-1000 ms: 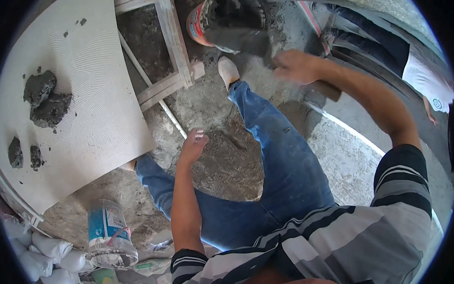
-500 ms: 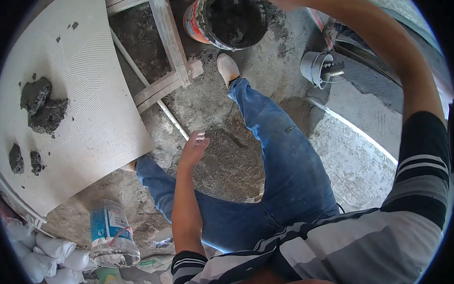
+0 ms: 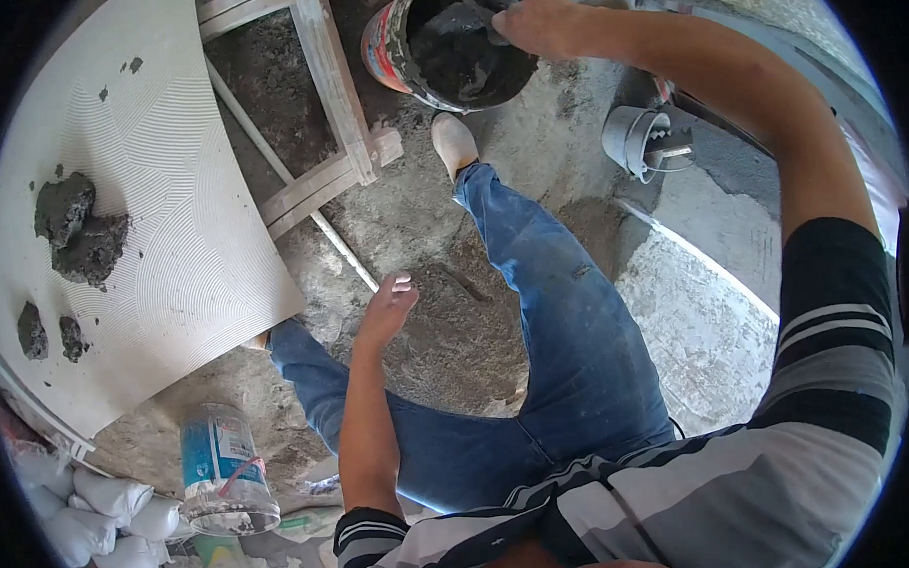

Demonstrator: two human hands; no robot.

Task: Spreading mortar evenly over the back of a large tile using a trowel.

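Note:
A large bucket point(image 3: 452, 74) of dark grey mortar stands beyond my right foot. My right hand point(image 3: 531, 26) reaches to its rim, closed on a trowel point(image 3: 490, 12) whose blade is at the bucket's mouth. My left hand point(image 3: 388, 308) is low at centre beside a white pipe point(image 3: 345, 250), fingers curled and pale at the tips; what they hold, if anything, is hidden. On the left, a large light tile point(image 3: 165, 294) with combed ridges carries dark mortar lumps point(image 3: 91, 249).
A wooden frame point(image 3: 332, 73) is beside the large bucket. A small grey pail point(image 3: 625, 143) holding a notched tool stands right. A clear bucket point(image 3: 225, 462) and white sacks point(image 3: 112, 496) are lower left. A white strip point(image 3: 699, 260) crosses the right floor.
My right hand swung up from the middle right to beyond the bucket, then came back onto its rim, the trowel now showing at the mouth. The small pail came into view.

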